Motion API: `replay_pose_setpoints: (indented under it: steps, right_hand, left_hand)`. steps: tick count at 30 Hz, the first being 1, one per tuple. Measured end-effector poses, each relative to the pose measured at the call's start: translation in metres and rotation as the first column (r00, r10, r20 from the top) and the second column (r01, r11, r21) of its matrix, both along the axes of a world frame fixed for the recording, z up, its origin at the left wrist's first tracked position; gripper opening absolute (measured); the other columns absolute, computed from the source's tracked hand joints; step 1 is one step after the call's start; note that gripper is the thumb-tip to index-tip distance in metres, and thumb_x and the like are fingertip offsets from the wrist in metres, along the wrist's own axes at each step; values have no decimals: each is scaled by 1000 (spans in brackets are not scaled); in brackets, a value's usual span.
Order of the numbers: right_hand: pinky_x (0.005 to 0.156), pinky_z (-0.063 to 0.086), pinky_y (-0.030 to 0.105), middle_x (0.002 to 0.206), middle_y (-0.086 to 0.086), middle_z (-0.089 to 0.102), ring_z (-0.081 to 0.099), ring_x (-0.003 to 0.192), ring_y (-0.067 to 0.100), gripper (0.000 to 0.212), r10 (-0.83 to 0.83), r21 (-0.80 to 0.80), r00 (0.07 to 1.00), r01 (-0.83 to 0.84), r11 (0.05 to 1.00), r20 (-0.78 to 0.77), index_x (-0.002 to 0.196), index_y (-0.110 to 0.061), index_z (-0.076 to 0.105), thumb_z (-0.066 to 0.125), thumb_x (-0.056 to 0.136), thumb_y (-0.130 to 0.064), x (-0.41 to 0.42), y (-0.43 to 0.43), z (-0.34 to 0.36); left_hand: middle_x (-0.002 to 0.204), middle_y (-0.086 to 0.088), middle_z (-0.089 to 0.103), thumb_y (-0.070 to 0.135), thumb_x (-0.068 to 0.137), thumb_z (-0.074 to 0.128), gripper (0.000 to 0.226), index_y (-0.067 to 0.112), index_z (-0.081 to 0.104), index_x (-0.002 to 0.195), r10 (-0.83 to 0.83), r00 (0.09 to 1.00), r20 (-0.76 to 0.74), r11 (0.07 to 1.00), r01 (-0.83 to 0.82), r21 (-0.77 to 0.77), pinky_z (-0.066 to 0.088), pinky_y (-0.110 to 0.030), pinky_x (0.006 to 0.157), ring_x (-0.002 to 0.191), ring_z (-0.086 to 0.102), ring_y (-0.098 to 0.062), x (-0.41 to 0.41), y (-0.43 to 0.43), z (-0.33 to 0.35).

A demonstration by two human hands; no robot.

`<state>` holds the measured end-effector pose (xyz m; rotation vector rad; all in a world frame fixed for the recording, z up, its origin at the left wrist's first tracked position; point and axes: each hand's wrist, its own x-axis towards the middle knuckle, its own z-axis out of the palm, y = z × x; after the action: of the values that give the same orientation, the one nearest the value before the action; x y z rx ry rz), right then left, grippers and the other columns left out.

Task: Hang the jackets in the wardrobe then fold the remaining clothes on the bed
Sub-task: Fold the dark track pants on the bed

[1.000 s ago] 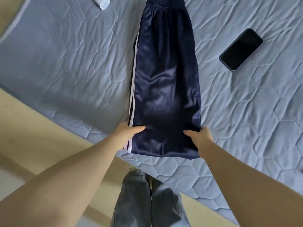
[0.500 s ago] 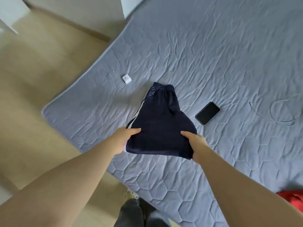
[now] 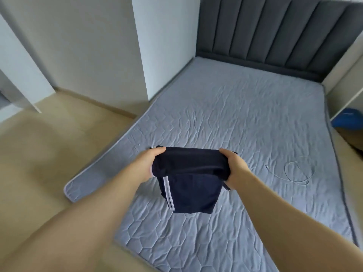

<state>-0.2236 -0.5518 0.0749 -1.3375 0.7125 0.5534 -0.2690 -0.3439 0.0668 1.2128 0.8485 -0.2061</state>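
Left hand (image 3: pixel 150 163), right hand (image 3: pixel 234 167) gripping ends of folded navy white-striped shorts (image 3: pixel 189 187) above grey quilted bed (image 3: pixel 235 114). Folding seemingly nearing completion; setting down remaining.

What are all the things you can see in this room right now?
navy garment: one, dark blue with white side stripes, folded over and held up above the bed
mattress: one, grey-blue and quilted, filling the middle of the view
headboard: one, dark grey and padded, at the far end of the bed
cable: one, white, looped on the mattress to the right
blue object: one, blue, at the right edge beside the bed; too cut off to identify
floor: beige, left of the bed
wall: white, far left
left hand: grips the garment's left end
right hand: grips its right end
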Motion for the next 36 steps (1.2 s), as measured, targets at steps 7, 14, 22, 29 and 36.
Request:
replay_pose_setpoints:
  steps: [7,14,22,29,36]
  right_hand:
    - [43,45,24,85,3,62,59,68,21,16,-125,80,991,121,989,51,85,-18,58,70,79,-28,-78,19,29]
    - [46,40,27,67,0,56,53,57,18,14,-320,215,947,312,925,2,76,-17,55,65,79,-25,-170,41,49]
    - [34,25,6,30,-3,28,27,25,13,34,-454,280,889,421,863,63,57,-16,30,42,89,-10,-204,54,82]
    - [32,28,9,36,-1,29,24,21,16,34,-536,275,832,554,786,-146,51,-15,29,44,82,-10,-178,57,66]
    - [42,43,13,64,-2,46,43,50,11,17,-522,147,796,581,800,-305,65,-15,47,52,81,-17,-107,46,-16]
  left_hand:
    - [86,-8,66,20,89,61,14,11,62,100,-112,994,13,994,112,-1,50,-24,39,71,62,-23,-62,23,36]
    - [47,-3,63,21,92,55,19,11,58,77,-246,969,-11,969,246,-12,45,-19,34,37,61,-16,-130,41,73]
    - [38,-1,57,21,86,62,20,12,55,71,-197,980,-41,978,194,-76,47,-16,39,46,58,-13,-149,48,100]
    - [54,-7,57,12,79,65,17,3,55,69,-105,984,-141,972,72,-224,50,-20,37,41,57,-14,-126,47,75]
    - [63,-4,54,12,84,61,14,8,53,73,-154,944,-290,987,135,-84,52,-23,48,58,55,-12,-60,36,-1]
